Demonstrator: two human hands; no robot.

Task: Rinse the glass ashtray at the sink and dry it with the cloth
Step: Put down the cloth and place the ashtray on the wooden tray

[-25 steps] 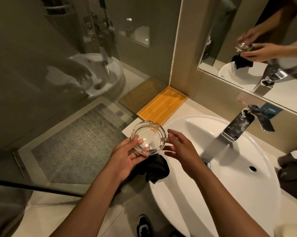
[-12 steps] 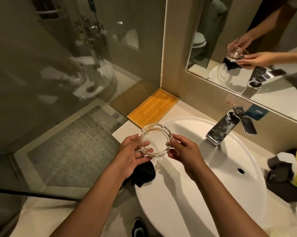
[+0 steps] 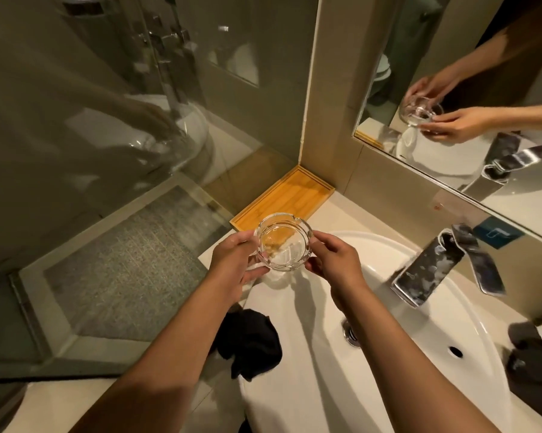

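Ashtray: glass ashtray held in the air over the far-left rim of the sink, just in front of the wooden tray; opening faces the camera.
Left hand: left hand grips the ashtray's left rim; fingertips partly hidden behind the glass.
Right hand: right hand pinches the right rim; thumb hidden.
Cloth: black cloth draped on the sink's left edge, partly covered by the left forearm.
Faucet: faucet blurred; no water flow discernible.
Right edge: dark objects cut off, not identifiable.
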